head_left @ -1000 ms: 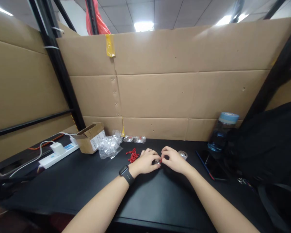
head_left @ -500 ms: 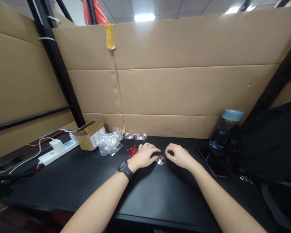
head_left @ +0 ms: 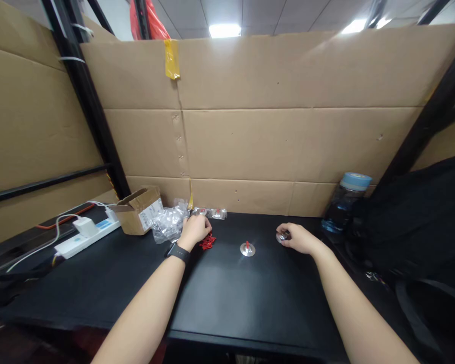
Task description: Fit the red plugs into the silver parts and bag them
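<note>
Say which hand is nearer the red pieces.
Left. The left hand is right at the red pieces; the right hand is well to their right, past the middle disc.

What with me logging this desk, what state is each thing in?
Cardboard box: top open
Plastic wrapping: crumpled
Red pieces: loose heap
Middle disc: lying free, red part up
Right-hand disc: between the fingers of the right hand; lifted or not, cannot tell
Left hand: beside the heap, grip unclear
Bottle: blue lid on
Power strip: white charger plugged in
</note>
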A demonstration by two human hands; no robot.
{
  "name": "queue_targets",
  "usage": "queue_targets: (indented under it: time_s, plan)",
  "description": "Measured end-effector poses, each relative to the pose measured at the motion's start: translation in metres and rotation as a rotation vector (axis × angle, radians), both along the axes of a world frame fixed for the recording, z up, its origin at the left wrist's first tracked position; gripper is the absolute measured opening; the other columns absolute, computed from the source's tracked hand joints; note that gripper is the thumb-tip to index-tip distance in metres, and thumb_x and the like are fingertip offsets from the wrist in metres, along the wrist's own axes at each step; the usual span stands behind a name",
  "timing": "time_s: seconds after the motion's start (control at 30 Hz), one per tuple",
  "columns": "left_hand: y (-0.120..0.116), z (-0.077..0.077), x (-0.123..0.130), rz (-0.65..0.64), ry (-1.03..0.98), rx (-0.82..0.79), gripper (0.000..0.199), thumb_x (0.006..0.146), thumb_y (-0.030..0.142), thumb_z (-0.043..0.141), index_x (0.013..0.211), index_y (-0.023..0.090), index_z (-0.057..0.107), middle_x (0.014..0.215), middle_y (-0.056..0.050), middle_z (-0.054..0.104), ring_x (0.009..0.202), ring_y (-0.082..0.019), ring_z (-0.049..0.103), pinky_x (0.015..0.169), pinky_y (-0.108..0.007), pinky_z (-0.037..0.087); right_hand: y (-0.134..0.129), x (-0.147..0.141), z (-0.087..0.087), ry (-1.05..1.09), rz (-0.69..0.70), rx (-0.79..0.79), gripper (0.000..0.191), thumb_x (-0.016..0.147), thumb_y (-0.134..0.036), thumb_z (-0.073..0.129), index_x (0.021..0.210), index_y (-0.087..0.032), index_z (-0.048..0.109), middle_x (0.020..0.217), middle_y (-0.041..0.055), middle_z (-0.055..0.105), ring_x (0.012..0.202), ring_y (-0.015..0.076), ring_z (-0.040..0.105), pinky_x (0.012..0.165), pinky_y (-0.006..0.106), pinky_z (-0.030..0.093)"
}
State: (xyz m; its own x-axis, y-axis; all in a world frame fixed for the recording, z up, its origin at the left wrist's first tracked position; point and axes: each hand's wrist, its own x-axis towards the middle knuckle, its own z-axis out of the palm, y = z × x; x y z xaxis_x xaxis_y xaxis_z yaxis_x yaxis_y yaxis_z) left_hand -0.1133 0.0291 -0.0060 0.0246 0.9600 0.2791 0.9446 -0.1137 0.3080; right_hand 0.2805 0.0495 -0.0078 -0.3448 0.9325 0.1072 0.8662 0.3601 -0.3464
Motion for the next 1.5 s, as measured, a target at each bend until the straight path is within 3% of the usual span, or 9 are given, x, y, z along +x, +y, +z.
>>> queue_targets:
  time_s: [0.27, 0.37, 0.47, 0.7, 0.93, 1.1, 1.3, 1.43, 1.5]
  plan:
    - [-0.011, 0.013, 0.024, -0.147, -0.09, 0.057, 0.014, 0.092, 0.029, 0.055, 0.087, 0.025, 0.068, 0.096, -0.003, 0.077, 0.103, -0.024, 0.066, 0.098, -0.038, 0.04, 0.002, 0.003, -0.002, 0.026, -0.034, 0.008, 0.039, 0.067, -0.016, 0.074, 0.105, -0.023, 0.073, 0.105, 0.0065, 0.075, 0.094, 0.023, 0.07, 0.082, 0.028, 0.05]
    - [-0.013, 0.009, 0.033, -0.289, -0.239, 0.103, 0.015, 0.098, 0.03, 0.047, 0.097, 0.024, 0.061, 0.096, -0.001, 0.075, 0.092, -0.018, 0.068, 0.091, -0.031, 0.044, 0.003, 0.003, -0.004, 0.037, -0.037, 0.013, 0.037, 0.068, -0.018, 0.075, 0.105, -0.023, 0.072, 0.105, 0.0066, 0.075, 0.093, 0.0224, 0.069, 0.081, 0.028, 0.05]
    - [-0.012, 0.004, 0.041, -0.395, -0.398, 0.142, 0.016, 0.097, 0.032, 0.05, 0.091, 0.022, 0.061, 0.091, -0.001, 0.074, 0.08, -0.017, 0.066, 0.079, -0.027, 0.046, 0.004, 0.003, -0.005, 0.042, -0.031, 0.023, 0.031, 0.068, -0.019, 0.075, 0.099, -0.022, 0.073, 0.102, 0.0058, 0.074, 0.091, 0.0216, 0.069, 0.079, 0.027, 0.049]
    - [-0.014, 0.002, 0.047, -0.418, -0.453, 0.025, 0.016, 0.085, 0.034, 0.067, 0.091, 0.024, 0.078, 0.097, -0.001, 0.078, 0.075, -0.018, 0.068, 0.077, -0.029, 0.049, 0.001, 0.006, -0.001, 0.095, -0.024, -0.012, 0.033, 0.066, -0.018, 0.077, 0.098, -0.021, 0.073, 0.101, 0.0052, 0.073, 0.087, 0.0194, 0.067, 0.076, 0.025, 0.048]
    - [-0.013, 0.001, 0.046, -0.424, -0.439, 0.081, 0.024, 0.084, 0.034, 0.07, 0.106, 0.025, 0.075, 0.091, 0.0, 0.078, 0.075, -0.017, 0.069, 0.079, -0.028, 0.049, -0.004, 0.005, 0.003, 0.131, -0.025, -0.006, 0.032, 0.064, -0.017, 0.078, 0.095, -0.021, 0.073, 0.096, 0.0049, 0.073, 0.084, 0.0191, 0.066, 0.075, 0.026, 0.047]
    - [-0.016, 0.003, 0.05, -0.441, -0.301, 0.095, 0.014, 0.084, 0.038, 0.072, 0.088, 0.025, 0.078, 0.083, 0.0, 0.077, 0.079, -0.018, 0.069, 0.083, -0.028, 0.046, -0.008, -0.002, 0.007, 0.195, 0.0, 0.072, 0.03, 0.063, -0.016, 0.077, 0.092, -0.02, 0.071, 0.095, 0.0049, 0.07, 0.083, 0.0191, 0.065, 0.076, 0.027, 0.048]
    - [-0.021, -0.002, 0.059, -0.442, -0.247, 0.115, 0.013, 0.086, 0.036, 0.07, 0.094, 0.029, 0.079, 0.098, -0.001, 0.077, 0.096, -0.022, 0.067, 0.096, -0.035, 0.041, -0.016, -0.029, 0.008, 0.431, 0.121, 0.135, 0.033, 0.066, -0.015, 0.074, 0.097, -0.021, 0.069, 0.1, 0.0045, 0.067, 0.086, 0.0182, 0.063, 0.08, 0.031, 0.05]
    - [-0.028, 0.002, 0.068, -0.464, -0.338, 0.148, 0.015, 0.09, 0.033, 0.064, 0.095, 0.028, 0.077, 0.101, -0.001, 0.077, 0.098, -0.022, 0.066, 0.098, -0.037, 0.043, -0.027, -0.057, 0.013, 0.719, 0.184, -0.033, 0.035, 0.068, -0.021, 0.077, 0.102, -0.022, 0.068, 0.104, 0.0054, 0.068, 0.091, 0.0205, 0.064, 0.078, 0.033, 0.053]
    - [-0.033, 0.007, 0.074, -0.485, -0.422, 0.169, 0.014, 0.091, 0.03, 0.062, 0.092, 0.025, 0.076, 0.098, -0.002, 0.076, 0.095, -0.021, 0.067, 0.095, -0.035, 0.047, -0.034, -0.071, 0.016, 0.91, 0.219, -0.124, 0.04, 0.068, -0.026, 0.081, 0.105, -0.022, 0.067, 0.108, 0.0052, 0.068, 0.095, 0.0204, 0.065, 0.087, 0.036, 0.054]
